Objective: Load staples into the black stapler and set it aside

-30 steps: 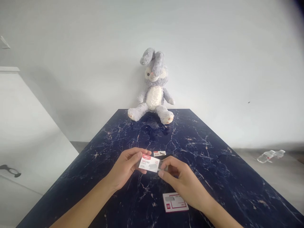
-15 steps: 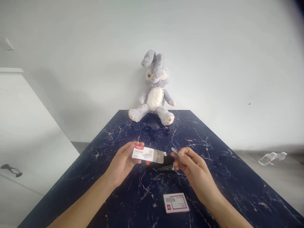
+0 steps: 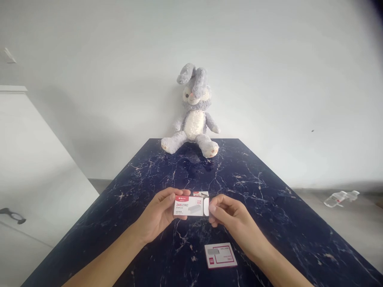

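"So, where is the staple box (image 3: 187, 206)?"

"Up off the worktop (image 3: 167, 171), in front of the chest, between the two hands. It is about level, with its printed face toward the wearer."

"How does the left hand (image 3: 152, 213) hold it?"

"Closed on the left end, thumb over the front and fingers behind. That probably steadies the box while leaving most of the face and the other end free."

"And the right hand (image 3: 229, 213)?"

"Its thumb and forefinger are bent close together at the right end, where a white flap shows. They seem placed there to reach that flap, but I cannot tell whether they pinch it or just press on it."

"What peeks out behind?"

"Another carton (image 3: 201, 194), partly hidden, so its full position is unclear."

"And nearer us?"

"A flat white packet (image 3: 220, 255) with a pink border lies right of the middle, toward the near edge, well apart from the staple box. Lying flat, it should rest steadily, though the right forearm is close by."

"And the toy rabbit (image 3: 195, 123)?"

"Sitting at the middle of the far edge, legs spread forward onto the worktop. The wall (image 3: 269, 79) behind probably helps keep it upright, well away from both hands."
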Motion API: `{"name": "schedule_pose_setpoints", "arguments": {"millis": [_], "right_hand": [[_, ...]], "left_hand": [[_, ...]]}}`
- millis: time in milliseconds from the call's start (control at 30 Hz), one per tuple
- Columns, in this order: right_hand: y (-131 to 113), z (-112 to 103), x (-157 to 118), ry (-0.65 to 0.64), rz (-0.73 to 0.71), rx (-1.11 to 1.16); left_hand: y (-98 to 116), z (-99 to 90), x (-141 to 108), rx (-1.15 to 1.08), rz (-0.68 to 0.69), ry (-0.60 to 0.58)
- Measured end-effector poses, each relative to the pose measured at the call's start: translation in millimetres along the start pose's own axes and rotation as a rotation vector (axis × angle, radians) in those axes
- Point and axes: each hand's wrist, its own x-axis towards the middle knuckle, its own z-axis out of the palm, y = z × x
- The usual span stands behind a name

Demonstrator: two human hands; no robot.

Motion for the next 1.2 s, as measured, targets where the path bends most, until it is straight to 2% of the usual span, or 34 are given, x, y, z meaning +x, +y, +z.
{"name": "schedule_pose_setpoints", "arguments": {"millis": [267, 500, 767, 867, 1067, 1200], "right_hand": [[1, 0, -1, 0.009, -0.02, -0.05], [0, 2, 0, 0.023, 0.029, -0.092], [2, -1, 2, 0.064, 0.03, -0.163], [1, -2, 0, -0.002, 0.057, -0.154], [10, -1, -4, -0.281, 0.161, 0.011], [15, -2, -4, -0.328, 0.18, 0.059]], "left_hand": [[2, -0.4, -1, 0.029, 0.021, -0.022], [3, -3.0, -1, 0.054, 0.035, 0.007], [4, -1.4, -2, 0.096, 0.035, -0.084], [8, -1.4, -4, 0.131, 0.017, -0.13], [12, 0.4, -4, 0.125, -0.069, -0.197], [5, 3.2, -5, 0.091, -0.106, -0.189]]}}
